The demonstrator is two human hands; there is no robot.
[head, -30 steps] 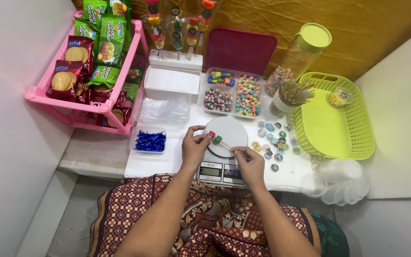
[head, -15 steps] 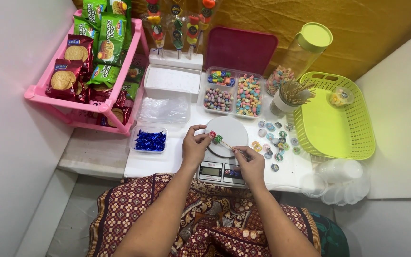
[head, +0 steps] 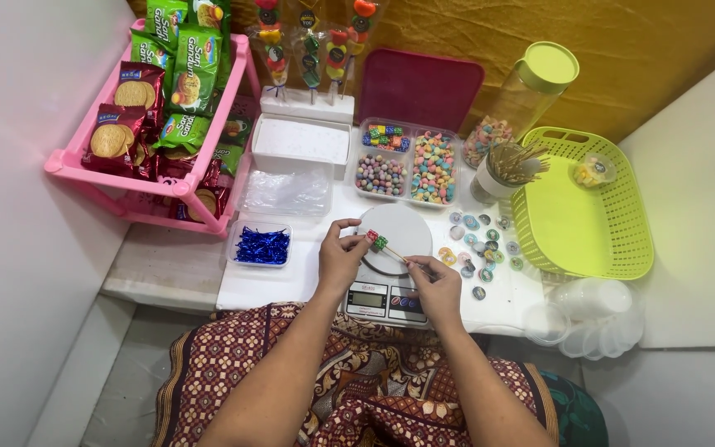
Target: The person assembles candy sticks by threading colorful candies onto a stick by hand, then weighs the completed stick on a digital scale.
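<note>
My right hand (head: 434,280) pinches the lower end of a thin wooden skewer (head: 394,252) over a white kitchen scale (head: 394,240). On the skewer's upper end sit a red and a green candy cube (head: 376,240). My left hand (head: 342,252) holds its fingertips at those cubes. Behind the scale is a clear divided tray (head: 408,164) with cube candies, round candies and pastel marshmallow bits.
A pink rack of biscuit packs (head: 151,108) stands at the left. Blue twist ties (head: 261,246) lie in a small tray, clear bags (head: 285,190) beside it. A cup of skewers (head: 506,170), round stickers (head: 477,248), a lime basket (head: 589,207) and a jar (head: 531,95) are at the right.
The hands have barely moved. The skewer with the cubes stays over the scale plate between both hands.
</note>
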